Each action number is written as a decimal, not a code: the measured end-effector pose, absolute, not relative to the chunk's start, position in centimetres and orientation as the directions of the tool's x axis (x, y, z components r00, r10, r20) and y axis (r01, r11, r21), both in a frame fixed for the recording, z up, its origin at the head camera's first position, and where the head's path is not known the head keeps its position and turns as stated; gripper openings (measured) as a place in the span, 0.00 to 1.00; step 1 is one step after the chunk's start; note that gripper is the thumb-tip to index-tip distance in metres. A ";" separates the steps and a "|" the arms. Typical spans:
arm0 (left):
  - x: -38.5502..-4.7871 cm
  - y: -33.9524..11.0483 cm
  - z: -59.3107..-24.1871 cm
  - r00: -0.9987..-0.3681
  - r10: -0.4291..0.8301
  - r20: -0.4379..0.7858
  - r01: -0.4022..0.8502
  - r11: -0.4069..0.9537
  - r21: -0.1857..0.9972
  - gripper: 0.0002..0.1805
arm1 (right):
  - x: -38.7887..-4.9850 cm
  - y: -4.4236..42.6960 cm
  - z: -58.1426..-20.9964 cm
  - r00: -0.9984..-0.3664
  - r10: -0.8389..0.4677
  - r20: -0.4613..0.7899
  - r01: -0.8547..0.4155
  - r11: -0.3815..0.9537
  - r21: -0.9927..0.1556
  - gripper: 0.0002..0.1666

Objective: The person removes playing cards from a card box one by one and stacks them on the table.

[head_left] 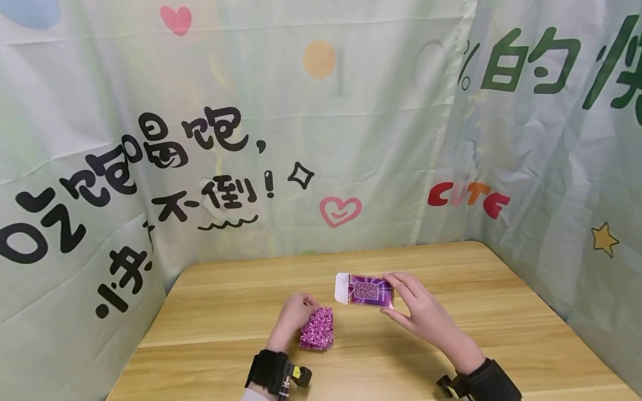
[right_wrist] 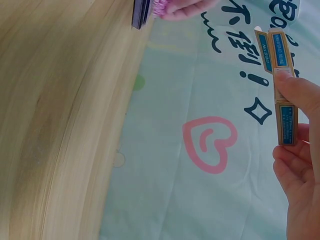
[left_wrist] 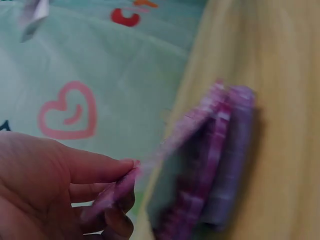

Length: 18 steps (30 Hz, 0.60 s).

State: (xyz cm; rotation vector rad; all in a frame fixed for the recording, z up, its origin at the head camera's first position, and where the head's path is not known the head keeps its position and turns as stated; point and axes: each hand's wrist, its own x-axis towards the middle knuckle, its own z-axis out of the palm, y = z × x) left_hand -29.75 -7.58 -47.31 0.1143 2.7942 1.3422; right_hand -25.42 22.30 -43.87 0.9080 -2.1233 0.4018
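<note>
My left hand (head_left: 296,313) pinches the edge of a purple-patterned playing card at the top of the deck of playing cards (head_left: 318,333), which lies on the table. In the left wrist view the deck (left_wrist: 237,155) is blurred; a thin purple piece runs from it to the fingers. Off to the right, my right hand (head_left: 426,312) holds a purple card box (head_left: 372,291) above the table, thumb on one side and fingers on the other. Its white end flap (head_left: 342,288) stands out to the left. A narrow side of the box (right_wrist: 286,122) shows blue and gold print.
The wooden table (head_left: 225,295) has printed cloth (head_left: 281,139) hanging at its back and sides. Black wrist straps (head_left: 271,372) with small cameras sit on both wrists.
</note>
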 end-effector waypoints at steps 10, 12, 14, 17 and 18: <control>-29.5 -6.6 -48.4 -0.997 -0.048 0.064 0.006 0.755 0.656 0.11 | -25.5 22.3 -44.0 -0.444 -0.483 0.754 -0.720 0.694 0.020 0.40; -29.5 -6.5 -48.3 -0.995 -0.064 0.078 0.000 0.774 0.633 0.12 | -25.5 22.3 -44.0 -0.444 -0.483 0.755 -0.720 0.694 0.021 0.40; -29.4 -6.4 -48.2 -0.993 -0.080 0.090 -0.007 0.786 0.618 0.11 | -25.5 22.3 -44.0 -0.444 -0.482 0.755 -0.720 0.694 0.019 0.40; -29.3 -6.0 -47.6 -0.987 -0.099 0.124 0.000 0.782 0.623 0.08 | -25.4 22.3 -44.0 -0.446 -0.479 0.756 -0.719 0.695 0.016 0.40; -29.3 -5.9 -47.4 -0.985 -0.100 0.142 0.012 0.776 0.630 0.08 | -25.4 22.3 -43.9 -0.447 -0.480 0.755 -0.720 0.694 0.015 0.40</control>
